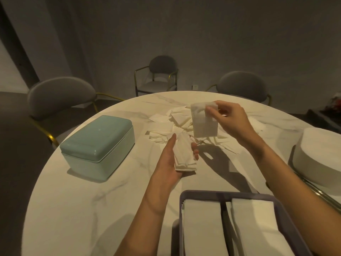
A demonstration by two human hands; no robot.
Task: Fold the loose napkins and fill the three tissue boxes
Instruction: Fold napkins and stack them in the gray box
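Meanwhile, left hand (171, 159) cradles a folded napkin stack (184, 156), right hand (230, 121) pinches one napkin (203, 124) aloft.

Purple box (217, 193) and white box (317, 156) cut off.

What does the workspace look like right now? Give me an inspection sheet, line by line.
Surface: round marbled white table, dimly lit.
Job's things: pile of loose napkins at mid-table; small stack of folded napkins in the left hand; single napkin held up by the right hand; closed teal box at left; open purple box at the near edge, with two rows of folded napkins; white box at right, partly out of frame.
Clutter: nothing seen.
Grippers: left hand cradles the stack; right hand pinches the napkin's top.
Cables: nothing seen.
Surroundings: three grey chairs with gold frames, dark wall.
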